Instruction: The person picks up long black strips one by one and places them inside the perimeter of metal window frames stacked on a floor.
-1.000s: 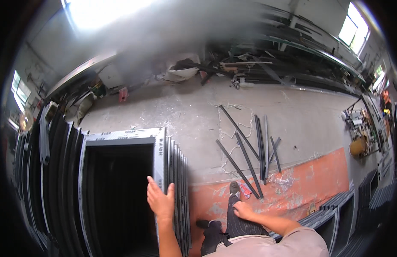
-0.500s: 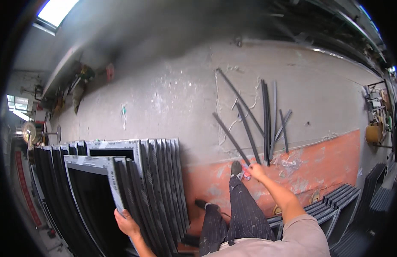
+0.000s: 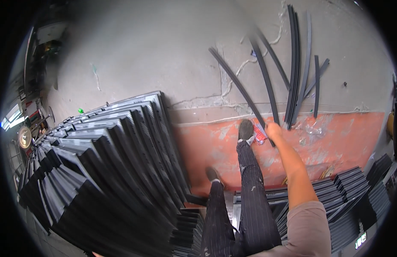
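Long dark strips lie fanned out on the floor ahead. My right hand (image 3: 273, 130) is closed around the near part of one dark strip (image 3: 237, 83), whose short end pokes out below the fingers. A second strip (image 3: 265, 77) ends right beside that hand. At the lower left edge only a sliver of my left hand (image 3: 96, 254) shows, by the stacked frames; its fingers are hidden. The dark frames (image 3: 121, 132) with pale grey edges lean together in rows at my left.
Further strips (image 3: 294, 68) lie to the right of my hand. Red-and-white wrapping (image 3: 259, 134) is beside my shoe (image 3: 246, 129), and clear plastic (image 3: 313, 129) lies on the orange-painted floor. More dark frames (image 3: 327, 192) are stacked behind me at the right.
My view has turned down and leftward toward the stacked frames. The left hand, on a frame's edge before, has dropped almost out of view. The strip's near end now sticks out past my right hand.
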Tool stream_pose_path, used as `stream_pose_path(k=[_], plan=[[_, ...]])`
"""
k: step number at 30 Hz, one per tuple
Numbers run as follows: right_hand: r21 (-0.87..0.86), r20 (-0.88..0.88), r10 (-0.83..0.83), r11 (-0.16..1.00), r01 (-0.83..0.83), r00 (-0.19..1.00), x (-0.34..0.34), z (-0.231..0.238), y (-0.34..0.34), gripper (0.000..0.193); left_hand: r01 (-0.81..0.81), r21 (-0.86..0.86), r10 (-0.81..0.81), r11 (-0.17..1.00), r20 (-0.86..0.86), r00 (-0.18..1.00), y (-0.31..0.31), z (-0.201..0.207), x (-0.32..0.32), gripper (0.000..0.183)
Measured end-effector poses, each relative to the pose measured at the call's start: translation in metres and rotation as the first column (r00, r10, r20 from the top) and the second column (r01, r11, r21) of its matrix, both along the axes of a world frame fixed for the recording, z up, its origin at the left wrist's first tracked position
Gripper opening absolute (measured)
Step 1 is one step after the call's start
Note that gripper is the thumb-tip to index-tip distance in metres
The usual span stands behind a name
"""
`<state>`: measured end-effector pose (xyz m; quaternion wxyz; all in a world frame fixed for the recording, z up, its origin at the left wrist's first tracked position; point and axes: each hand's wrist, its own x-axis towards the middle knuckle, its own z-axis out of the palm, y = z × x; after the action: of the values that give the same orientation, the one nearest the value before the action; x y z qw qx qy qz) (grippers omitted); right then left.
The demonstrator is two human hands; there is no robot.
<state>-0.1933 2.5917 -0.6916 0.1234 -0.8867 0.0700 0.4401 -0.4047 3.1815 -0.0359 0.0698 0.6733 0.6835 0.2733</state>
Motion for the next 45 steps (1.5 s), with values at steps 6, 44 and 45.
stream_pose_path(k=[6,44,45], plan=[[-0.052,-0.026,0.193,0.980,-0.194,0.981,0.028,-0.070,0.002,0.053,0.028,0.013,-0.026,1.000,-0.115,0.993,0.000,-0.013,0.026,0.077],[0.169,0.960,0.180,0.235,-0.957,0.214,0.089,0.729,0.349,0.040,0.902,0.290,-0.932,0.319,-0.080,0.355,-0.123,0.080,0.008,0.027],[0.105,0.955,0.264,0.138,-0.985,0.138,0.062,0.760,0.381,0.042,0.869,0.343,-0.902,0.358,-0.115,0.417,-0.121,0.102,-0.006,0.028]])
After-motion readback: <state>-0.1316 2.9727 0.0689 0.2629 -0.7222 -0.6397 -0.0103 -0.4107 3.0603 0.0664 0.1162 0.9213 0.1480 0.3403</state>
